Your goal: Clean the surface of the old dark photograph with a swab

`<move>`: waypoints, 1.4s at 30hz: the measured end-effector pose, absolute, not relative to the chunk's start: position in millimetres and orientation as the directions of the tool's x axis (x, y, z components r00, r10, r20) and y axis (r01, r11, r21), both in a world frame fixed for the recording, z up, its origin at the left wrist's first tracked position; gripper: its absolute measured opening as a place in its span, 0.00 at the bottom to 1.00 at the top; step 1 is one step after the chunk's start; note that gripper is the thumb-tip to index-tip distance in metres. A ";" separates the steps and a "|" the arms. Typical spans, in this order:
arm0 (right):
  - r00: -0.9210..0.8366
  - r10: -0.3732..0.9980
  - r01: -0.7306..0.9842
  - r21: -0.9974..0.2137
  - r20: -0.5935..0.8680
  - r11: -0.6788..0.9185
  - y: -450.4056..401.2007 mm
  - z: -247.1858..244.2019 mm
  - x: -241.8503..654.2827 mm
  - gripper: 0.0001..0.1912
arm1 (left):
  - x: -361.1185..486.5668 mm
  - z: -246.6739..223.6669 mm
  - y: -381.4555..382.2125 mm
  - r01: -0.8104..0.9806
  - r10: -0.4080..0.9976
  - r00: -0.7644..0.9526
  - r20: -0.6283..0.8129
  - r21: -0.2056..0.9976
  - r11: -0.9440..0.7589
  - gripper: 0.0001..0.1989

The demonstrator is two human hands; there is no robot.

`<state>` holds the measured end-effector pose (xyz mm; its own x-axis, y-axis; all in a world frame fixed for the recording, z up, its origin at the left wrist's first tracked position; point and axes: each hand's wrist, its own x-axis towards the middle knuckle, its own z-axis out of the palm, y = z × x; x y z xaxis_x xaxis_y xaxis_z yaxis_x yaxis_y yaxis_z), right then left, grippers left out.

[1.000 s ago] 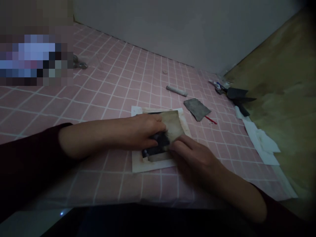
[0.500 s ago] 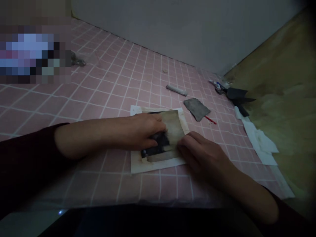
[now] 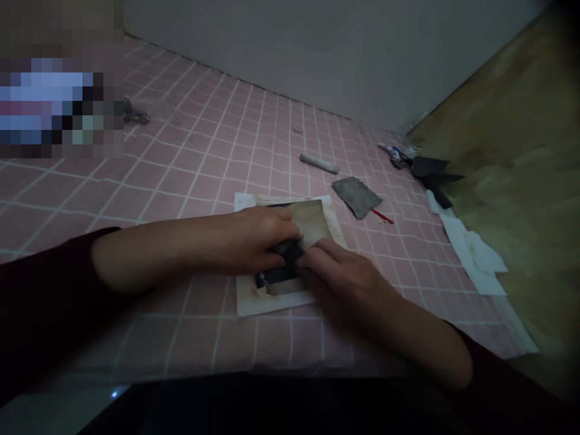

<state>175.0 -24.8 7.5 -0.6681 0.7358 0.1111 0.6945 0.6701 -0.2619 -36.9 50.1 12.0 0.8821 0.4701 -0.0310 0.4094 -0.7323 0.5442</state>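
A white sheet [image 3: 244, 302] with stained edges lies on the pink checked cloth, a dark and grey-beige picture [image 3: 276, 278] in its middle. Across the upper left of the picture rests my left hand [image 3: 258, 238], palm down, thumb and index finger apart. My right hand [image 3: 348, 278] is closed in a pinch over the right part of the picture, its fingertips near the left hand's. Whatever those fingertips hold is hidden. Beyond the sheet lie a grey cloth-like piece [image 3: 357, 197], a thin red stick [image 3: 383, 217] partly under it, and a grey rolled tube [image 3: 319, 163].
Black-bladed tools [image 3: 430, 169] lie at the right beside white paper pieces [image 3: 483, 254], along a yellowish board [image 3: 516, 181]. A small round object [image 3: 297, 128] is farther back. Metallic items [image 3: 138, 116] sit at far left, beside a blurred-out patch. A wall closes the back.
My right hand has moved left from the sheet's right edge to over the picture, close to my left hand. My left hand keeps its place on the sheet. The view has shifted slightly.
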 end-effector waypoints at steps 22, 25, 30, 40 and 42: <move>-0.655 0.749 0.732 -0.159 0.099 0.662 -31.0 8.0 179.9 0.07 | -37.7 11.4 49.5 0.438 0.487 0.872 -0.055 0.534 -0.724 0.03; -0.714 0.688 0.657 -0.214 0.132 0.723 -27.4 7.2 172.6 0.08 | -37.2 10.6 49.1 0.425 0.488 0.873 -0.029 0.537 -0.729 0.04; -0.593 0.803 0.774 -0.232 0.060 0.589 -27.0 7.3 187.8 0.07 | -36.4 12.2 48.9 0.430 0.482 0.875 -0.055 0.547 -0.718 0.05; -0.600 0.795 0.757 -0.259 0.089 0.600 -27.6 9.3 179.9 0.06 | -38.8 9.3 48.9 0.425 0.485 0.874 -0.040 0.550 -0.719 0.06; -0.569 0.818 0.785 -0.240 0.085 0.571 -28.2 10.5 182.8 0.06 | -38.5 9.7 49.1 0.422 0.478 0.877 -0.046 0.547 -0.723 0.06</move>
<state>182.8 -28.2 10.5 -0.5690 0.8180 0.0845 0.7850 0.5709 -0.2404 -38.5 49.1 9.7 0.8772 0.4780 -0.0457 0.4224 -0.7229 0.5469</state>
